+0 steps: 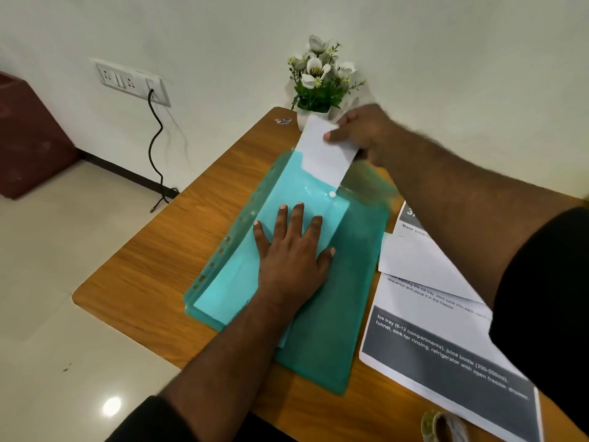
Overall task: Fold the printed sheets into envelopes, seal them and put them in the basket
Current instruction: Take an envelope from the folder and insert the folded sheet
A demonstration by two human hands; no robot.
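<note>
— Envelope status? I see the right hand with its fingers pinched on it, half out of the green folder.

— I'd keep my left hand flat, fingers spread, pinning the folder to the bench. I'd draw straight out along the opening, slowly. Printed sheets wait at right; no basket in view.

Light: even, soft indoor, moderately bright | Glare: round white reflection on floor tiles | Shadows: faint, under right hand | Blur: motion smear at right hand, tape roll soft | Distortion: wide-angle bowing at edges
</note>
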